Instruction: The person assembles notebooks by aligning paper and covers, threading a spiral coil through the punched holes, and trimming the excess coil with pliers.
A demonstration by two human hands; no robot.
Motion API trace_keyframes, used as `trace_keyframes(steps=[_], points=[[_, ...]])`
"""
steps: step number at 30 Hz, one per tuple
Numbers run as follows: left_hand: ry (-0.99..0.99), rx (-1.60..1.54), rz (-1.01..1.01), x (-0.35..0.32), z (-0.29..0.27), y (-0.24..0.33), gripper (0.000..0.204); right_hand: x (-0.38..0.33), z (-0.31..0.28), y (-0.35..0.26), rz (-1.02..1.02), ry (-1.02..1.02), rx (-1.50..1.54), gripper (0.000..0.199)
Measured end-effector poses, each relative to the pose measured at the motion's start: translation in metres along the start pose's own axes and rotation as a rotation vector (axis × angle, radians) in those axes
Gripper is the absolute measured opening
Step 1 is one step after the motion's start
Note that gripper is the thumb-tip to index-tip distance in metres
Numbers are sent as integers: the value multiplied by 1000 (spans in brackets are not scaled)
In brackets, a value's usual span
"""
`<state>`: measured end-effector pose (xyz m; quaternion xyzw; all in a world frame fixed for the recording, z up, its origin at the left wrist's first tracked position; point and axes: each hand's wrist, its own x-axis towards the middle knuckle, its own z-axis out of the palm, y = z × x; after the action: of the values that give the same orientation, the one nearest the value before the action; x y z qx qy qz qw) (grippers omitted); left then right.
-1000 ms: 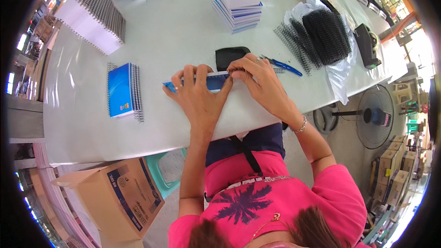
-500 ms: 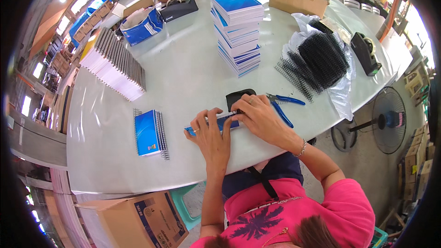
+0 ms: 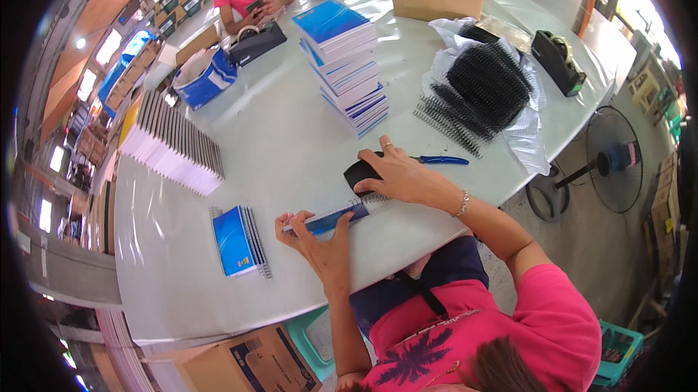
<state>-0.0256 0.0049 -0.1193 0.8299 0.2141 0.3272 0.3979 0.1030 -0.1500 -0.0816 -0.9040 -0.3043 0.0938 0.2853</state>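
From afar I see the left hand holding a blue notebook above the tabletop.
Its fingers pinch the notebook, a coil by the right end; beyond, the right hand's fingers spread over a black object, though I cannot tell whether they grip. A blue-handled tool lies nearby; farther stands a notebook stack.

The left hand could apparently pass between 2 obstacles: notebook tower, bound books.
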Motion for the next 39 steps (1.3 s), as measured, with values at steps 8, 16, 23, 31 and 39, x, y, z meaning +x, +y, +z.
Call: trace_keyframes(steps=[8,16,23,31,39], points=[[-130,68,97,13,-12,-5,68,9,16,14,-130,-93,-196,77],[-198,33,167,19,-16,-9,73,8,6,29,-313,-33,9,75],[-181,-15,101,16,-7,-14,77,-3,-20,38,-327,-560,1426,64],[-188,-3,105,17,-9,-14,75,-2,-23,26,-298,-505,735,60],[-248,-143,15,21,-9,-25,76,-11,-19,16,-291,-409,425,60]])
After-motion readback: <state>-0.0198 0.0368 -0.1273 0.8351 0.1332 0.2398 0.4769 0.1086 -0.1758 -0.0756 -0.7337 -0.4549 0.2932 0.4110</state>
